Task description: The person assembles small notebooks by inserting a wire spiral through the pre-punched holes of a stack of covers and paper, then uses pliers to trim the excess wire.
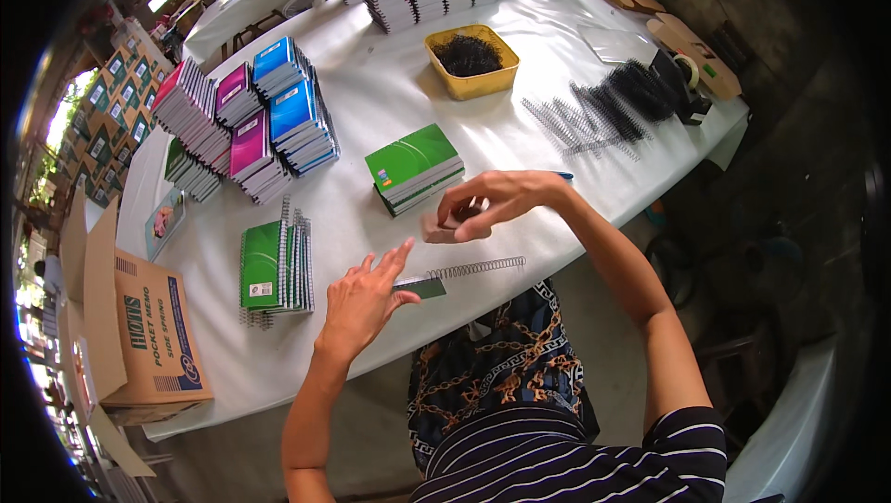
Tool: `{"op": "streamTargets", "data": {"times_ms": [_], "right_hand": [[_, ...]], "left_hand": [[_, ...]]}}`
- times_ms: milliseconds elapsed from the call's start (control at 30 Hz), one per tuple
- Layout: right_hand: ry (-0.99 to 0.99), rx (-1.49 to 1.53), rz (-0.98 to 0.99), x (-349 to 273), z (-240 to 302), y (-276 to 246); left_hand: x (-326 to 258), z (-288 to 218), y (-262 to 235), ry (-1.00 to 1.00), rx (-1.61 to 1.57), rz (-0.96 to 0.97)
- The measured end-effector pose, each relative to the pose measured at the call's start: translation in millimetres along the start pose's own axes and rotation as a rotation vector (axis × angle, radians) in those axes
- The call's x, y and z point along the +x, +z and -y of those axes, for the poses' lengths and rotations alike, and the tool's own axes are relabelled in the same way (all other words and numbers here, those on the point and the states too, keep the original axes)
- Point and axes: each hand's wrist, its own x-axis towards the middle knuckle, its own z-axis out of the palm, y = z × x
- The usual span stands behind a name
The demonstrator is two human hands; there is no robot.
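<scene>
Head view: yellow tub (481,85) beyond green stack (415,165)

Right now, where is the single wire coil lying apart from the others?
In the head view, the wire coil lies just right of centre, with the left hand to its left and the right hand above it.

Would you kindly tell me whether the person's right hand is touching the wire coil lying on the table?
Apart: the head view shows a strip of white tabletop between the right hand and the wire coil.
</scene>
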Motion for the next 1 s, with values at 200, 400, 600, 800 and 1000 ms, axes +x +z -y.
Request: {"op": "streamTargets", "data": {"times_ms": [200,400,600,800,1000], "right_hand": [[-0.025,0.029,0.1,14.1,-0.2,17.1],[-0.01,0.028,0.146,24.0,-13.6,29.1],[-0.052,0.108,0.095,15.7,-11.6,28.1],[-0.007,0.107,0.064,21.5,3.2,32.1],[-0.006,0.048,0.104,27.3,-7.3,33.7]], "left_hand": [[0.3,1.0,12.7,-0.058,0.015,-0.054],[-3.2,2.0,15.7,-0.064,-0.039,-0.018],[0.5,1.6,8.8,-0.096,-0.065,0.03],[-3.0,3.4,-0.9,-0.143,-0.031,0.034],[-11.1,9.8,7.2,-0.088,-0.006,-0.059]]}}
